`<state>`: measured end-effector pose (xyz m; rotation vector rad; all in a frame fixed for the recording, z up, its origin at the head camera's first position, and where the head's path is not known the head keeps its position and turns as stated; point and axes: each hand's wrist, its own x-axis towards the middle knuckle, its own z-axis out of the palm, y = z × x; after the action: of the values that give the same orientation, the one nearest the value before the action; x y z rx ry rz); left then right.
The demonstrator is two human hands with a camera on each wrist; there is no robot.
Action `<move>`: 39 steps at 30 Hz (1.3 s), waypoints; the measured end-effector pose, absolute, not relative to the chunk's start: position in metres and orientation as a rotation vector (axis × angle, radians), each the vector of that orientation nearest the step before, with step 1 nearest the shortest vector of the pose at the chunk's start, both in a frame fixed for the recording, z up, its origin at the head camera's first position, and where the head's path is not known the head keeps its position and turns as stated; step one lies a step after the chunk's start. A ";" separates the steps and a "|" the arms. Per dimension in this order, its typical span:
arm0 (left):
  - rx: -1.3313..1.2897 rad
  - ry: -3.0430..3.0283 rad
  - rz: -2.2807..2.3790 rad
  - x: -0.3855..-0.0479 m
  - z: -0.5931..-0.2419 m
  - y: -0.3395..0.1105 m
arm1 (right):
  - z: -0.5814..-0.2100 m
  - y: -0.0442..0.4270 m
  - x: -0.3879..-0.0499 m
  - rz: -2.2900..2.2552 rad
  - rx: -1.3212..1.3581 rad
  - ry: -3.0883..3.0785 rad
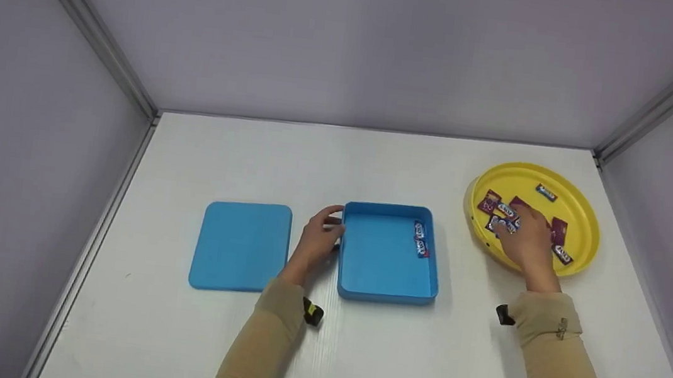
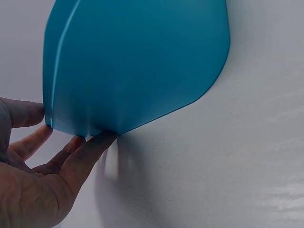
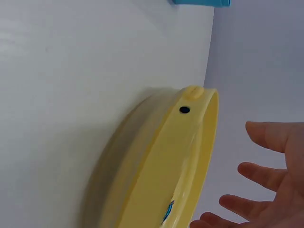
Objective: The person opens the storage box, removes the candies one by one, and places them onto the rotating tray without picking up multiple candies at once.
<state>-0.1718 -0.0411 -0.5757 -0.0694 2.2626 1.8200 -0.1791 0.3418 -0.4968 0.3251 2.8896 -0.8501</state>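
Note:
In the head view my left hand (image 1: 319, 238) rests its fingertips against the outer left wall of a square blue box (image 1: 384, 297). The left wrist view shows these fingers (image 2: 85, 159) spread along the box wall (image 2: 137, 61). Two small wrapped candies (image 1: 420, 230) lie inside by its right wall. My right hand (image 1: 530, 243) hovers over a round yellow tray (image 1: 587, 237) of blue and maroon wrapped candies (image 1: 489, 201). In the right wrist view its fingers (image 3: 263, 175) are apart, with nothing seen between them, beside the tray's rim (image 3: 164, 166).
A flat blue square lid (image 1: 242, 246) lies on the white table (image 1: 314, 161) to the left of my left hand. Pale panels (image 1: 384, 48) enclose the table at the back and both sides. A loose candy (image 1: 546, 192) sits near the tray's far side.

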 end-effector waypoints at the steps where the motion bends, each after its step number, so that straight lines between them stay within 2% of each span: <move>1: -0.071 2.262 1.819 -0.172 -0.576 -0.041 | -0.495 0.336 -0.179 -0.839 0.294 2.896; 14: -0.065 2.229 1.856 -0.173 -0.577 -0.040 | -0.482 0.258 -0.182 -0.722 -0.069 2.875; 29: -0.068 2.246 1.839 -0.172 -0.577 -0.041 | -0.486 0.196 -0.181 -0.624 -0.211 2.830; 39: -0.070 2.261 1.833 -0.173 -0.578 -0.041 | -0.503 0.174 -0.184 -0.501 -0.171 2.700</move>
<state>-0.1729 -0.0408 -0.5778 -0.0698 2.2605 1.8332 -0.1839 0.1738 -0.5035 -0.1712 2.7000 -0.5008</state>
